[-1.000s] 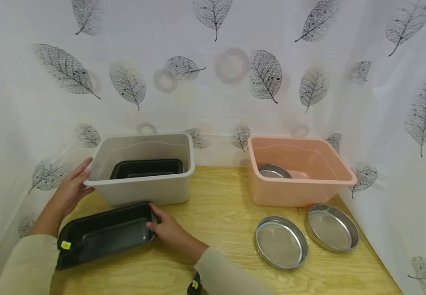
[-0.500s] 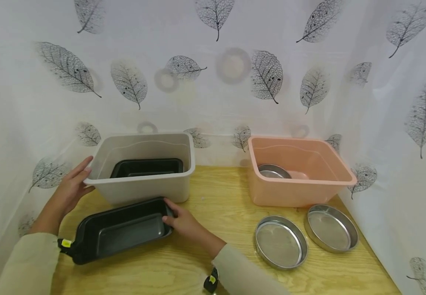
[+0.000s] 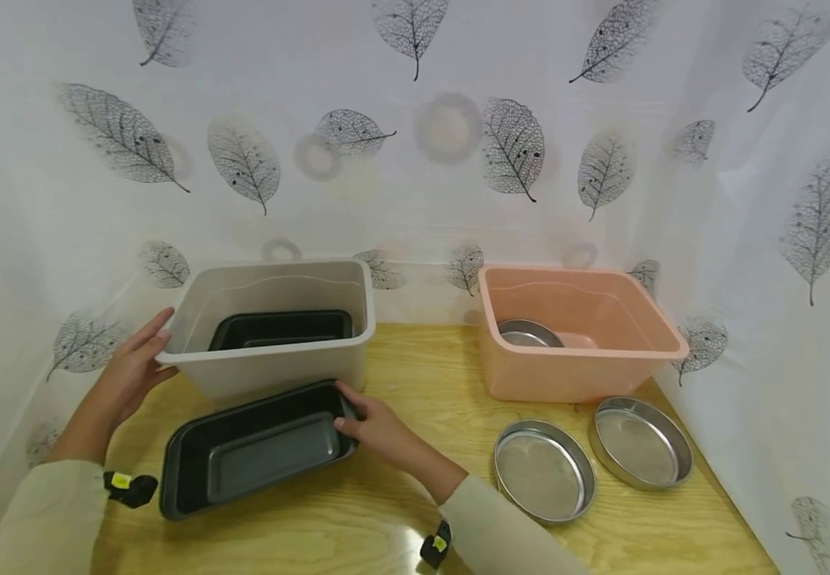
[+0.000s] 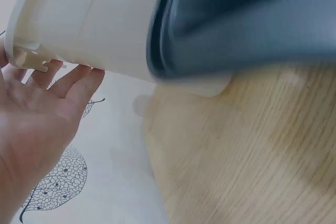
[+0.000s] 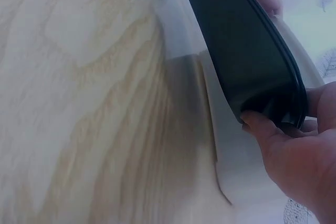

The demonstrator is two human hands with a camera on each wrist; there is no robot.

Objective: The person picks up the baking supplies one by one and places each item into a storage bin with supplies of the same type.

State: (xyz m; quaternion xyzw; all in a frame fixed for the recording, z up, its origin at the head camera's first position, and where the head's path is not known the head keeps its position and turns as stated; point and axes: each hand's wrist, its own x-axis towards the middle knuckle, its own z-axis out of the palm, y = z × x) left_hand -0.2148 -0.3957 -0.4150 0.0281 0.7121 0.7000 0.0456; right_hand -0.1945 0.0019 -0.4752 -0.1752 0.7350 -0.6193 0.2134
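Observation:
My right hand (image 3: 389, 431) grips one short end of a black loaf pan (image 3: 271, 455), thumb inside the rim and fingers behind it. The pan is tilted, its hollow towards me, in front of a light grey bin (image 3: 264, 371) and overlapping its lower front. In the right wrist view the pan's dark underside (image 5: 236, 45) shows above the table. My left hand (image 3: 127, 379) holds the bin's left rim; in the left wrist view its fingers (image 4: 79, 85) reach under that rim. Inside the bin lies another black pan (image 3: 281, 323), partly hidden by the front wall.
A pink bin (image 3: 580, 379) stands at the back right with a round metal pan (image 3: 527, 335) inside. Two more shallow round pans, one nearer (image 3: 544, 471) and one further right (image 3: 641, 443), lie before it on the wooden table (image 3: 415, 383). A leaf-patterned curtain (image 3: 415, 200) hangs behind.
My right hand has carried the loaf pan rightwards and slightly up, away from my left wrist and closer to the grey bin's front. My left hand has stayed at the bin's rim.

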